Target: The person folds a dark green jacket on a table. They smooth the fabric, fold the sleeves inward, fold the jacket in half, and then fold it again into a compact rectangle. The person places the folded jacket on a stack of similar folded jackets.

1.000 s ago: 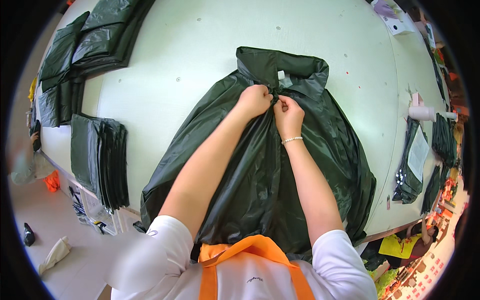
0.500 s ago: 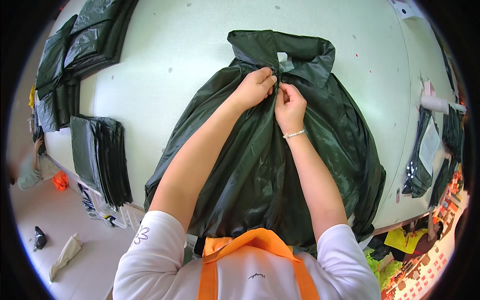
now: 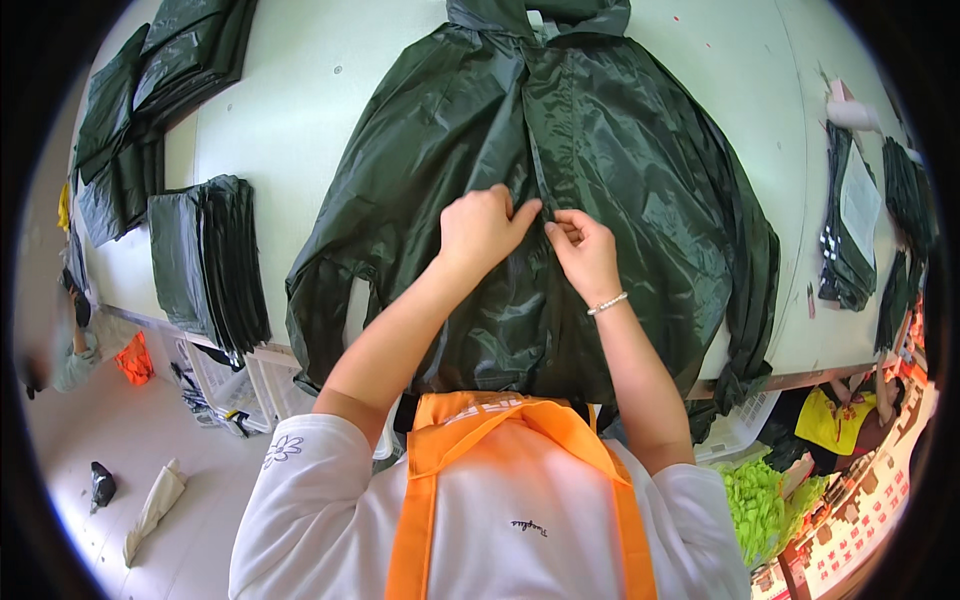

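A dark green, shiny raincoat (image 3: 640, 170) lies spread front side up on the table, its collar (image 3: 595, 18) at the far end and its sleeves out to both sides. My left hand (image 3: 482, 230) is closed over the front opening about halfway down, thumb pointing at the placket; its curled fingertips are hidden. Just right of it, my right hand (image 3: 587, 255) pinches the placket's other edge. Above my hands the two front edges run close together up to the collar. Whatever fastener lies between my fingertips is too small to make out.
Folded dark green garments (image 3: 205, 265) are stacked at the left table edge, with more piles (image 3: 190, 65) behind them. Dark bundles and a paper sheet (image 3: 860, 210) lie at the right. White crates (image 3: 270, 385) stand below the left edge. Another person in yellow (image 3: 832, 420) is at lower right.
Both hands have moved down the front opening from just below the collar to about mid-length. The raincoat's upper front, earlier bunched under my hands, now lies flatter. The view has shifted.
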A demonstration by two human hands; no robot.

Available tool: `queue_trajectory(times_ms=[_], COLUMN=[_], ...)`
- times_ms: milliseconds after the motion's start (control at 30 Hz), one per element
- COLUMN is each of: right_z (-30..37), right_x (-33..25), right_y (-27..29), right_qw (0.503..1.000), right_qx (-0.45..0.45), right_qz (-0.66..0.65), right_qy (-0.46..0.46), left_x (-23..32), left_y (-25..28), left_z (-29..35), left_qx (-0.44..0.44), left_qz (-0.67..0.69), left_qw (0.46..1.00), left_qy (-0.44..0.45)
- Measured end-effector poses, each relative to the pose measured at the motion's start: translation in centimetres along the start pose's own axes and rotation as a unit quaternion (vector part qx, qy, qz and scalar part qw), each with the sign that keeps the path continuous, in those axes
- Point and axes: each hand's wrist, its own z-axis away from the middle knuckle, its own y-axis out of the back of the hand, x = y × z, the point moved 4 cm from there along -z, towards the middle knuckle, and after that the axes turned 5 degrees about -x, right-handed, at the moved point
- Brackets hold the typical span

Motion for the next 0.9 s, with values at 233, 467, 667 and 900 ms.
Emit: queue_trajectory(times_ms=[233,467,667,900], right_z=[1.2,1.5,1.3,0.9], right_x=[-0.3,0.6,-1.4,0.4], right_y=[-1.5,-2.6,-1.9,-3.1], right_qw=[0.991,0.993,0.996,0.997], right_qx=[0.093,0.05,0.068,-0.056], right_qz=[0.023,-0.098,0.055,0.001], right_qy=[0.088,0.042,0.03,0.046], left_x=[-2.0,-1.3,-1.4,-2.5], left_y=[-3.5,-3.6,-3.1,-6.0], left_z=[-1.4,0.6,1.7,4.6], left_qx=[-0.17,-0.158,-0.133,-0.077], left_qz=[0.249,0.446,0.49,0.611], left_qw=[0.953,0.881,0.861,0.788], left_qy=[0.021,-0.01,-0.009,-0.028])
